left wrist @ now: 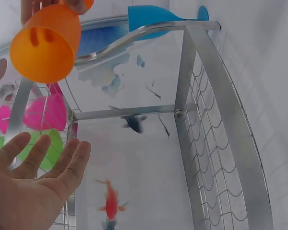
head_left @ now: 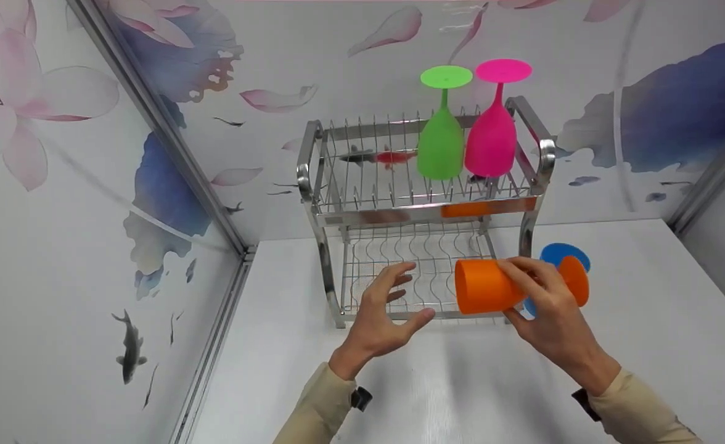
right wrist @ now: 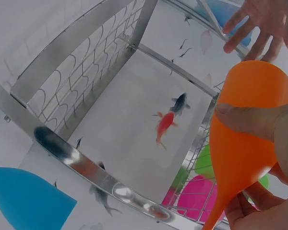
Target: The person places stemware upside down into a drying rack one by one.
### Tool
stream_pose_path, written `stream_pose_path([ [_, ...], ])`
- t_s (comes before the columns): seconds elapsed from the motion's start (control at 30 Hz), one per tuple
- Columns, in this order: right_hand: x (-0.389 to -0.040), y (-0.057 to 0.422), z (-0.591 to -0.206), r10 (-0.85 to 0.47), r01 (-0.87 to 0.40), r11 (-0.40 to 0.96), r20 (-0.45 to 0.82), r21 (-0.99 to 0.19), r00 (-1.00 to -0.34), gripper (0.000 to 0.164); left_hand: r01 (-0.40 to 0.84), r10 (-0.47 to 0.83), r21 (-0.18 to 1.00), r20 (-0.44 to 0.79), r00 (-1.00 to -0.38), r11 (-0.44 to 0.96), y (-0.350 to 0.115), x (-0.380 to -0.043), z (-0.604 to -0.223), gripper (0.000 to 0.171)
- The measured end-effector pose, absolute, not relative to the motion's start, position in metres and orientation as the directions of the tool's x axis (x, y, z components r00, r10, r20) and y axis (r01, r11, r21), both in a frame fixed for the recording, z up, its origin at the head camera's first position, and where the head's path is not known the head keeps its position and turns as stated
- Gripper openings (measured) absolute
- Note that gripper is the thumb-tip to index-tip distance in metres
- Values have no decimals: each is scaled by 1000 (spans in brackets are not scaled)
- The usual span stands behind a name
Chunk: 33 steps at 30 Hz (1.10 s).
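Observation:
My right hand (head_left: 553, 314) grips an orange plastic goblet (head_left: 486, 287) around its bowl. The goblet lies sideways in the air in front of the rack, its mouth facing left and its foot to the right. To the left of that mouth, my left hand (head_left: 378, 320) is held up with fingers apart, touching nothing. In the left wrist view, the orange goblet (left wrist: 43, 48) shows an empty bowl above the left hand (left wrist: 38, 177). Partly hidden behind the right hand and orange goblet is a blue goblet (right wrist: 31, 196), standing beside the rack.
A two-tier metal dish rack (head_left: 412, 213) stands on the white table (head_left: 276, 382) against a patterned wall. Upside down on its upper tier, at the right, are a green goblet (head_left: 441, 145) and a pink goblet (head_left: 492, 142). A patterned panel (head_left: 42, 259) rises on the left.

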State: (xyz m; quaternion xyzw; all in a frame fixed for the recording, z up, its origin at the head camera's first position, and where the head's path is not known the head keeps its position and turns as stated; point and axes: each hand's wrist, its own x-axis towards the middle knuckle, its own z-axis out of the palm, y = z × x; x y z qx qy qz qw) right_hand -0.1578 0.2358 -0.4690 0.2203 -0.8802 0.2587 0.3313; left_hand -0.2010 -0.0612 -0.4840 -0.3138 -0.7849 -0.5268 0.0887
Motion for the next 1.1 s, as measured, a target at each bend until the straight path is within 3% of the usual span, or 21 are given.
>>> stream_pose_path([
  [0.3, -158, 222, -468, -239, -558, 781, 692, -281, -682, 97, 574, 446, 794, 447, -775, 202, -37, -199, -482, 79],
  [0.5, -157, 213, -465, -277, -584, 768, 687, -262, -672, 93, 605, 482, 785, 482, -732, 134, -20, -202, -478, 73],
  [1.1, -149, 213, -470, -238, -548, 778, 665, -306, -708, 98, 587, 513, 801, 456, -727, 119, -23, -203, -475, 71],
])
